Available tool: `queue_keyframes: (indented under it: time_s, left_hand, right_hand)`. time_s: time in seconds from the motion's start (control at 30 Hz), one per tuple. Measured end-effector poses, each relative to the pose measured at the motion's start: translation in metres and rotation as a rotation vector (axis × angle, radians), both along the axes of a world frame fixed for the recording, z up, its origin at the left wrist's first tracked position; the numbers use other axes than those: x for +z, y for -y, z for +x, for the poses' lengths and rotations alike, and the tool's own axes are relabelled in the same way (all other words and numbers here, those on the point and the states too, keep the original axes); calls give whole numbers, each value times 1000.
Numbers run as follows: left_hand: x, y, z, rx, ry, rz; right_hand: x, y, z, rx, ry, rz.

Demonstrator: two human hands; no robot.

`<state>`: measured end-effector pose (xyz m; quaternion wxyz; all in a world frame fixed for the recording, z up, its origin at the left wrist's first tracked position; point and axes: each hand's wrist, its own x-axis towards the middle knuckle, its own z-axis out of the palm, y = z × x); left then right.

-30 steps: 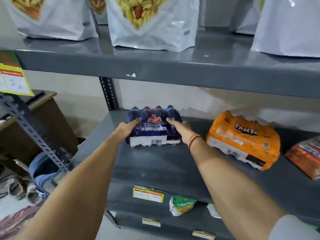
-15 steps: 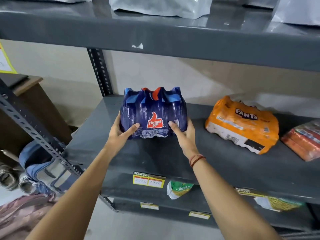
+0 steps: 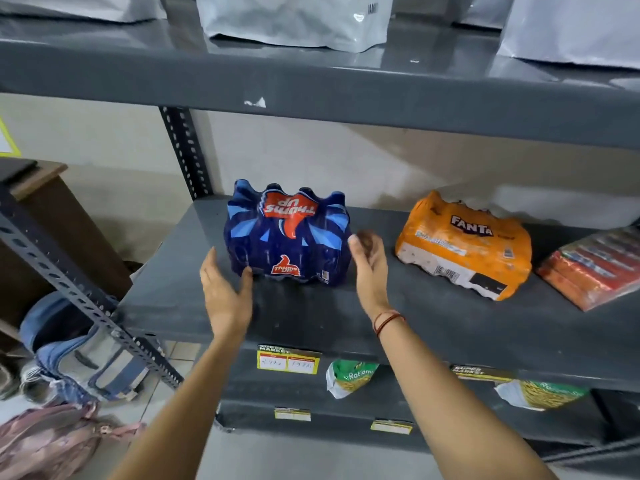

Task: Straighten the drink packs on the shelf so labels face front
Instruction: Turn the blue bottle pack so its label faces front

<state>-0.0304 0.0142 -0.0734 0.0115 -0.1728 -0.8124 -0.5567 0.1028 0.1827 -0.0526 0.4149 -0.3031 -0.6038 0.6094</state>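
A dark blue Thums Up drink pack (image 3: 287,233) stands upright on the grey middle shelf (image 3: 346,317), its red label facing me. My left hand (image 3: 225,292) is open just left of the pack's lower corner, thumb near it. My right hand (image 3: 369,268) is open beside its right side, fingers apart, holding nothing. An orange Fanta pack (image 3: 464,244) lies tilted on the shelf to the right, turned at an angle. At the far right lies a red pack (image 3: 592,268), partly cut off by the frame edge.
The upper shelf (image 3: 311,91) hangs low above the packs, with white pouches (image 3: 294,19) on it. A perforated upright (image 3: 187,150) stands behind left. Snack bags (image 3: 349,377) sit on the lower shelf. Bags (image 3: 79,348) lie on the floor at left.
The blue pack went from lying flat to standing upright on the shelf. Both hands, which gripped its sides, have let go and drawn back a little.
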Motion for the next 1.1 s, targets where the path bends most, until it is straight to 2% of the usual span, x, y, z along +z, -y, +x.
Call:
queue_keyframes:
  time_s: [0.07, 0.13, 0.23, 0.33, 0.43, 0.53, 0.6, 0.7, 0.83, 0.97, 1.1]
  left_hand:
    - [-4, -6, 29, -3, -113, -36]
    - [-5, -15, 53, -100, -161, -61]
    - [-1, -31, 76, -262, -74, -80]
    - [4, -39, 72, -360, 68, -106]
    - [12, -34, 42, -440, 117, -109]
    - [31, -29, 14, -553, 137, -87]
    - [40, -25, -4, -601, 142, -134]
    - [38, -2, -38, -539, 150, -217]
    - [19, 37, -52, -333, 244, -58]
    - [12, 39, -30, -341, 235, -33]
    - [17, 13, -8, -293, 114, 15]
  right_hand:
    - [21, -9, -10, 18, -3, -59]
    - [38, -18, -24, 165, 58, -102]
    - [45, -22, -32, 263, 199, -107]
    - [42, -19, -27, 204, 222, -32]
    - [30, -8, -19, 121, 147, 37]
    - [14, 18, -12, -72, 218, 322]
    - [5, 41, -14, -161, 225, 398]
    - [5, 80, -21, -167, 203, 430]
    - [7, 90, -21, -46, 242, 548]
    - [15, 45, -16, -221, 234, 394]
    - [30, 1, -20, -59, 366, 236]
